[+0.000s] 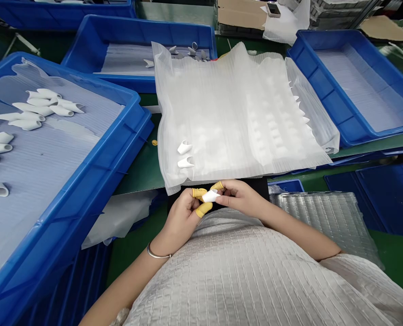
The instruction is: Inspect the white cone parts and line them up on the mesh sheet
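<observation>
**Surface notes: materials and finish**

White piece (pixel 211 195): smooth, matt, opaque; exact material cannot be told. Blue tray (pixel 95 185): moulded plastic, soft sheen along rim. Tray liner (pixel 58 149): thin, finely ribbed sheet, matt. Wrapping sheet (pixel 208 104): translucent, plastic-looking, faintly ribbed, wrinkled at edges. Counter (pixel 140 167): green, smooth, low sheen. Finger cots (pixel 204 209): yellow, rubber-like, lightly creased. Bangle (pixel 158 256): silvery metal, polished. Shirt (pixel 228 271): pale cloth, puckered grid texture, matt. Stacked tray (pixel 327 217): clear plastic, ridged, glossy highlights. Cardboard (pixel 242 13): brown, flat, matt.
</observation>
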The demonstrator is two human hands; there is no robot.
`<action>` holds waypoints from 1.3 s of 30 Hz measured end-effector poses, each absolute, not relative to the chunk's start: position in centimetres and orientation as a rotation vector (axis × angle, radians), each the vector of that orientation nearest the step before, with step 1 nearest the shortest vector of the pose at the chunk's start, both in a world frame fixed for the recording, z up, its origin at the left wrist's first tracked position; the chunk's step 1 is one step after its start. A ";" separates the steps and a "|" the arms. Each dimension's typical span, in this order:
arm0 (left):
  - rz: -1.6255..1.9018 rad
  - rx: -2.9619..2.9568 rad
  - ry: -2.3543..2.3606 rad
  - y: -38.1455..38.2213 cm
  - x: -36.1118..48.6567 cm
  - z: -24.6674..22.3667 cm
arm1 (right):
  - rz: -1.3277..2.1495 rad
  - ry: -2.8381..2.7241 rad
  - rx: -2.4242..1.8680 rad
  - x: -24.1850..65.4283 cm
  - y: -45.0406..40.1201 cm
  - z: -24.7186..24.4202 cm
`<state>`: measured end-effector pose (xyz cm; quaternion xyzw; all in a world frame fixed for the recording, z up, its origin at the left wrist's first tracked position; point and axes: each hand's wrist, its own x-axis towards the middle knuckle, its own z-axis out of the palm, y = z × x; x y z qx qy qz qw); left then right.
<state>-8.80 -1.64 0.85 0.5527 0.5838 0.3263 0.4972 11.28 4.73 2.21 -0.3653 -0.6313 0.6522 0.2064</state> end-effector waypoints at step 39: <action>0.877 1.750 1.424 -1.3 -8.7 2.1 | 1.331 -2.114 -0.850 11.3 4.6 1.6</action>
